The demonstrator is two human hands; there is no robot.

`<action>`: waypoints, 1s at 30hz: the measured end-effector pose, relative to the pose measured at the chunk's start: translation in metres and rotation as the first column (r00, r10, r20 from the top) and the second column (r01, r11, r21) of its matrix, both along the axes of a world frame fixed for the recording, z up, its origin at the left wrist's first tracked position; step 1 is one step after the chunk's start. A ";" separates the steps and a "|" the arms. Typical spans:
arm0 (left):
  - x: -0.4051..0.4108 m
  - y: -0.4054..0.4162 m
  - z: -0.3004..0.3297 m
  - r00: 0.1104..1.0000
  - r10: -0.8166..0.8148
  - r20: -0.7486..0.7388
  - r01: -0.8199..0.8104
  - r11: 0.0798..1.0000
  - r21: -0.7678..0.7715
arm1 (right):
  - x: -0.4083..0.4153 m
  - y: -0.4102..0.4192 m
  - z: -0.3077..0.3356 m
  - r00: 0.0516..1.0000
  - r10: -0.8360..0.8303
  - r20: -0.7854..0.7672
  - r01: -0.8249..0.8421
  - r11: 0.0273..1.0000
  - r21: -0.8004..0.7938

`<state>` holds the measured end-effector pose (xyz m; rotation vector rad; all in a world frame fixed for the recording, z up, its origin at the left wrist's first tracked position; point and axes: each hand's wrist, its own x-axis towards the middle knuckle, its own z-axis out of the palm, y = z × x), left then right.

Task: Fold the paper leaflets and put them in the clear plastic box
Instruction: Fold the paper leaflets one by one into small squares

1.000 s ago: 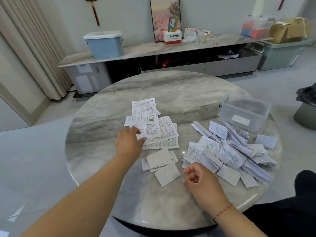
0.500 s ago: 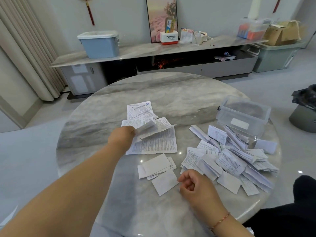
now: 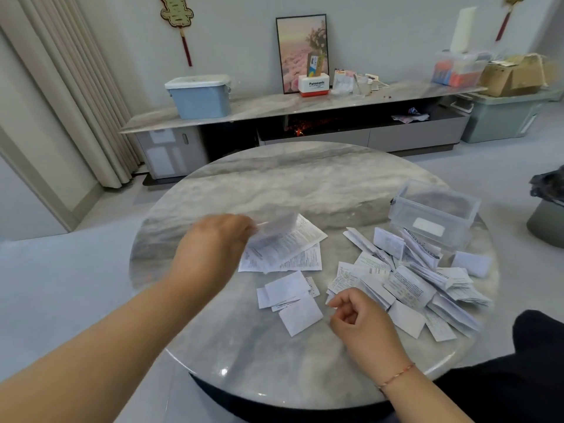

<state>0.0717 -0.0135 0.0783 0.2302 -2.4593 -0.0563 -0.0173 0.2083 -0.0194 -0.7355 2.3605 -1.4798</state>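
Round grey marble table (image 3: 305,184). Clear plastic box (image 3: 433,215) at right edge; folded leaflets (image 3: 409,285) heaped beside it; flat sheets (image 3: 302,257) near centre.

On the round table (image 3: 305,184), flat leaflets (image 3: 293,248) lie left of the folded heap (image 3: 412,282) — clear box (image 3: 433,215) behind it.

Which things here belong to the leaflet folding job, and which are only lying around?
For the job:
- left hand gripping an unfolded leaflet
- right hand
- folded leaflets
- clear plastic box

Only lying about:
- blue bin
- framed picture
- cardboard box
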 end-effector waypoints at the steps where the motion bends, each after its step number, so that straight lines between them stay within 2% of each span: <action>1: 0.013 0.013 -0.005 0.999 -0.047 -0.018 0.045 0.997 -0.064 | 0.001 0.002 0.003 1.000 -0.013 -0.009 0.012 1.000 -0.022; 3: 0.039 0.042 -0.020 0.983 -0.169 -0.069 0.156 0.974 -0.162 | 0.003 0.009 0.009 0.999 -0.011 -0.052 0.009 0.999 -0.049; 6: 0.072 0.087 -0.039 0.932 -0.353 -0.083 0.320 0.908 -0.269 | 0.006 0.021 0.012 0.962 0.107 -0.253 -0.100 0.994 0.040; 7: 0.079 0.099 -0.045 0.921 -0.385 -0.066 0.352 0.891 -0.287 | 0.006 0.024 0.009 0.958 0.155 -0.243 -0.159 0.987 0.002; 8: 0.083 0.108 -0.049 0.915 -0.400 -0.052 0.369 0.882 -0.294 | 0.008 0.025 0.009 0.970 0.188 -0.153 -0.194 0.981 -0.026; 10: 0.090 0.119 -0.056 0.915 -0.402 -0.038 0.376 0.884 -0.277 | 0.010 0.026 0.010 0.972 0.233 -0.020 -0.231 0.971 0.056; 12: 0.094 0.125 -0.059 0.919 -0.392 -0.043 0.374 0.901 -0.222 | 0.006 0.031 0.001 0.978 0.203 0.052 -0.207 0.975 0.077; 13: 0.095 0.126 -0.061 0.924 -0.380 -0.048 0.367 0.914 -0.171 | 0.006 0.033 0.003 0.976 0.215 -0.018 -0.212 0.972 0.097; 15: 0.092 0.124 -0.066 0.945 -0.320 -0.068 0.321 0.947 0.004 | 0.007 0.038 0.003 0.931 0.340 -0.135 -0.296 0.917 0.269; 18: 0.084 0.114 -0.074 0.995 -0.080 -0.061 0.096 0.935 0.340 | 0.007 0.045 0.000 0.933 0.356 0.054 -0.351 0.870 0.347; 19: 0.082 0.111 -0.079 0.999 -0.012 -0.049 0.030 0.922 0.386 | 0.006 0.045 0.000 0.932 0.351 0.093 -0.360 0.860 0.361; 21: 0.080 0.109 -0.086 0.997 0.045 -0.056 -0.022 0.934 0.357 | 0.004 0.044 -0.009 0.948 0.301 0.102 -0.316 0.864 0.393; 23: 0.080 0.109 -0.095 0.998 -0.006 -0.061 0.023 0.962 0.273 | 0.005 0.042 -0.009 0.967 0.214 0.137 -0.249 0.907 0.338; 25: 0.081 0.109 -0.109 0.993 -0.110 0.047 0.100 0.977 0.187 | 0.006 0.039 -0.009 0.963 0.146 0.226 -0.208 0.938 0.279; 27: 0.081 0.107 -0.126 0.957 -0.181 0.226 0.156 0.980 0.123 | 0.007 0.038 -0.007 0.954 0.125 0.271 -0.200 0.942 0.271; 30: 0.080 0.107 -0.141 0.900 -0.165 0.403 0.135 0.986 0.101 | 0.009 0.039 -0.009 0.897 0.106 0.429 -0.217 0.952 0.218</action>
